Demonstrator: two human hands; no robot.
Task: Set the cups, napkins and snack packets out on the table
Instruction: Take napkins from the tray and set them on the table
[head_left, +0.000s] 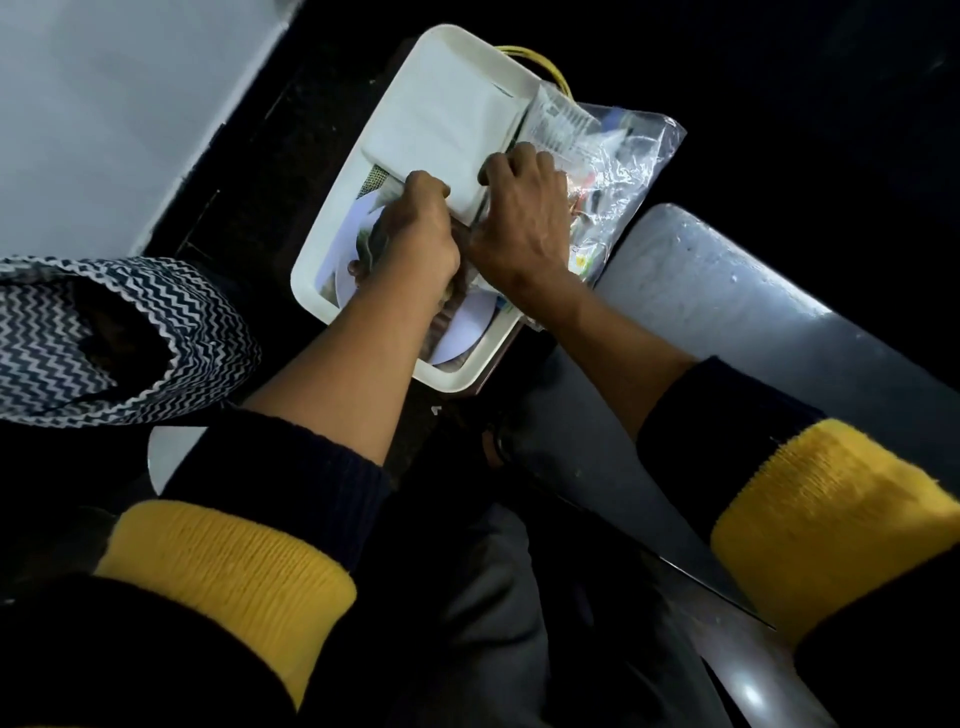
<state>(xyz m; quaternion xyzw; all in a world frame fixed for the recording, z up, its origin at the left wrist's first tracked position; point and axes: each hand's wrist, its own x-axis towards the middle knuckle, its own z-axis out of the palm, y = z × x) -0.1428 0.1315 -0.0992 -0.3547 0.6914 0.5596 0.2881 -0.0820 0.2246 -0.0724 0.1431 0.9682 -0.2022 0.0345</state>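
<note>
Head view, dim light. A white tray (332, 244) sits low in front of the person, with a stack of white napkins (441, 124) on its far half. Left hand (415, 234) has fingers curled down at the near edge of the stack; the grasp itself is hidden. Right hand (524, 218), fingers bent, grips the stack's right edge beside a clear plastic bag (623, 161) of small packets. A zigzag-patterned cloth (119, 332) lies left of the tray.

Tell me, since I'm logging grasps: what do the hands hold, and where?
Both the left hand and right hand grip the white napkin stack at its near edge.
</note>
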